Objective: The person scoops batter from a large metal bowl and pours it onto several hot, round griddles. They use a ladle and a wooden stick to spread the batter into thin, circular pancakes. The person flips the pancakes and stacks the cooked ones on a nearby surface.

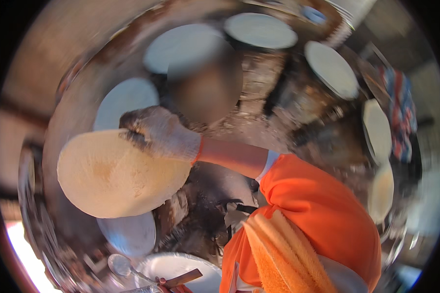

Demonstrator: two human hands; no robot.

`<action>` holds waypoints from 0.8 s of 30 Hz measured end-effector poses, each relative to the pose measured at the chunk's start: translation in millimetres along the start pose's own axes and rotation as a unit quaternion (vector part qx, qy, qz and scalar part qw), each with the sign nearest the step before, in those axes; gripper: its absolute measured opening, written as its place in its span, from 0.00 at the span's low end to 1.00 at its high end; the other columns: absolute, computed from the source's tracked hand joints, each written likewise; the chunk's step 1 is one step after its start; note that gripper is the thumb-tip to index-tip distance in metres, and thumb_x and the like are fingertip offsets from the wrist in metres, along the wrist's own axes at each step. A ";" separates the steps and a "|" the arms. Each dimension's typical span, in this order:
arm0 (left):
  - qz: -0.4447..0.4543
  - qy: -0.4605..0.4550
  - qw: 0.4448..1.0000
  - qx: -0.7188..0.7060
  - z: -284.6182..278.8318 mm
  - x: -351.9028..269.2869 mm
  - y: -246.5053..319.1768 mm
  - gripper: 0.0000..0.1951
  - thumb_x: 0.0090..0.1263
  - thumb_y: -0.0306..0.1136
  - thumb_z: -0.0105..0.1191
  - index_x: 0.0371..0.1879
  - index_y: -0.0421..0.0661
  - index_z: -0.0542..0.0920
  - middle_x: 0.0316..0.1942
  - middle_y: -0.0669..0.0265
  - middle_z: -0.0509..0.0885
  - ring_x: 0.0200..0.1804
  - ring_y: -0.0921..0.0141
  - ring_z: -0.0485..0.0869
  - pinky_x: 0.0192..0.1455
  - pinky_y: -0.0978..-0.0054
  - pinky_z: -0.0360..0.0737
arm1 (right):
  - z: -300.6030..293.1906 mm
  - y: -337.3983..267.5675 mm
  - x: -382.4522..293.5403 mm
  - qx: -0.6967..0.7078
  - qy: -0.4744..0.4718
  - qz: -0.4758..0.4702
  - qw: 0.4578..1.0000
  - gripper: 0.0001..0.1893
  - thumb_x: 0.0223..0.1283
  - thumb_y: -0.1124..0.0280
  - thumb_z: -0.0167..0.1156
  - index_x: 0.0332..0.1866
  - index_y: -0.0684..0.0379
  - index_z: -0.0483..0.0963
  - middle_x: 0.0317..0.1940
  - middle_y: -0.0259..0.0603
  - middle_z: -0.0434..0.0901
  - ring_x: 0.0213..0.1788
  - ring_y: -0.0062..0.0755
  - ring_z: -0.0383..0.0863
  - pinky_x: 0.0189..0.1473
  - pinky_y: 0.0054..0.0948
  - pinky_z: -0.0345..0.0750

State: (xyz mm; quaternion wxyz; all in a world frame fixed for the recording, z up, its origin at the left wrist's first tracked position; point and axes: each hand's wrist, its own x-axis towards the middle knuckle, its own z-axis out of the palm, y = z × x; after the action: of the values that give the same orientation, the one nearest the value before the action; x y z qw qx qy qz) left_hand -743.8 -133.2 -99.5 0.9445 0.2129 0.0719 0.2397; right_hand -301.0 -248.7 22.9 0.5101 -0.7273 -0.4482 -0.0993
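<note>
My right hand [159,132], in a soiled knit work glove with an orange cuff edge, pinches the upper edge of a large round flatbread [121,179]. Pale yellow with light brown patches, the flatbread hangs over the left side of the view. Behind the glove is a round griddle [128,99] covered in a whitish layer. Below the bread, another pale round griddle [128,234] is partly hidden. At the bottom edge, my left hand [172,287] is mostly cut off, its fingers around a wooden spatula [185,278] and apparently a metal ladle [120,265] too.
A wide basin [183,262] of white content stands by my left hand. Several pale-topped griddles [260,31] curve around me, with brick supports [260,77] between them. Pale rounds [377,132] lie at right, near a striped cloth [401,113]. An orange towel [286,256] hangs on my body.
</note>
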 end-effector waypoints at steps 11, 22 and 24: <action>-0.024 0.203 0.915 0.348 225.4 203.9 -211.8 0.19 0.71 0.33 0.35 0.57 0.36 0.62 0.44 0.61 0.75 0.17 0.73 0.76 0.16 0.82 0.75 | -339.9 81.6 -148.4 -0.411 0.281 0.145 0.855 0.12 0.53 0.66 0.53 0.42 0.58 0.73 0.38 0.41 0.77 0.38 0.38 0.79 0.36 0.36 0.77; -0.494 -0.201 0.842 0.077 240.0 247.7 -411.6 0.21 0.75 0.36 0.27 0.59 0.33 0.58 0.38 0.66 0.69 0.10 0.84 0.59 0.11 0.87 0.61 | -596.0 62.0 -556.7 -0.228 0.775 0.356 0.470 0.18 0.54 0.61 0.57 0.43 0.65 0.75 0.35 0.39 0.79 0.37 0.27 0.75 0.43 0.28 0.73; -0.500 -0.164 0.841 0.130 256.7 229.5 -439.8 0.18 0.74 0.34 0.32 0.57 0.37 0.60 0.36 0.63 0.72 0.09 0.85 0.59 0.09 0.89 0.62 | -596.7 68.4 -619.0 -0.213 0.793 0.410 0.398 0.21 0.52 0.59 0.59 0.45 0.65 0.75 0.37 0.41 0.79 0.38 0.30 0.76 0.43 0.28 0.73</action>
State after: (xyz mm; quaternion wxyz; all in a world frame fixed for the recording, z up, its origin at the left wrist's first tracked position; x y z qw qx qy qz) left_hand -296.4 -466.0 -68.4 0.8978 0.3053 0.0434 -0.3145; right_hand -421.0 -1090.8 -119.9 0.4445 -0.5029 0.5452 -0.5023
